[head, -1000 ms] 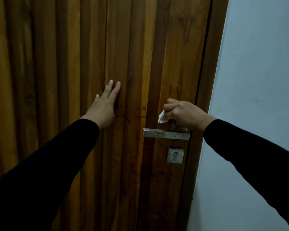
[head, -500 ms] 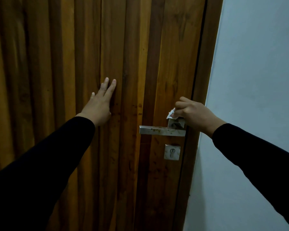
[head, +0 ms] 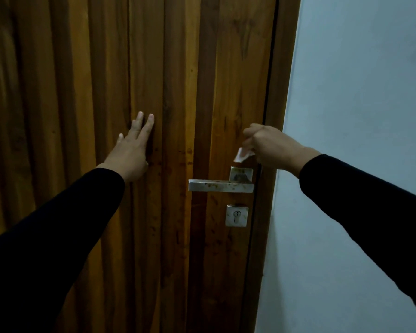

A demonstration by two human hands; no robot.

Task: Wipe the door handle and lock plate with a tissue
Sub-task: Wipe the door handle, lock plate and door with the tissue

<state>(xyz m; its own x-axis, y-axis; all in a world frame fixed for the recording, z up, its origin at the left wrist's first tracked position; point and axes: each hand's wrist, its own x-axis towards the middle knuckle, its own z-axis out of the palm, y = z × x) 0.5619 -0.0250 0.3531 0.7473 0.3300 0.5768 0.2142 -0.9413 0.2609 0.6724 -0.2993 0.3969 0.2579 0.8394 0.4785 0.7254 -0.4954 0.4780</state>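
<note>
— So, what have I got on the head view? I see a brown wooden door of vertical planks (head: 173,92) filling the left and middle, with a pale blue-grey painted wall (head: 358,164) on the right.

— And the hands?

— The left hand (head: 130,152) lies flat on the planks, left of the hardware, fingers straight and slightly spread, pressing the wood. Its black sleeve (head: 58,236) runs down to the near-left corner. The right hand (head: 271,146) is curled, and it pinches a small crumpled white tissue (head: 243,155) that sticks out below the knuckles.

— Is the tissue on the metal?

— No. I see it just above the square silver rose plate (head: 241,173), with a thin strip of wood showing between them, so it looks apart from the plate. Whether it brushes the door surface I cannot tell.

— Where is the lever?

— The flat rectangular silver door handle (head: 220,185) sits level, running left from the rose plate, and it carries brown specks along its face. Directly below it, near the door's right edge, is the small square silver lock plate with a keyhole (head: 236,215). Neither hand touches the handle or the lock plate.

— Anything else?

— The darker wooden door frame (head: 281,92) stands between the door and the wall, and the right arm's black sleeve (head: 370,200) crosses in front of the wall.
</note>
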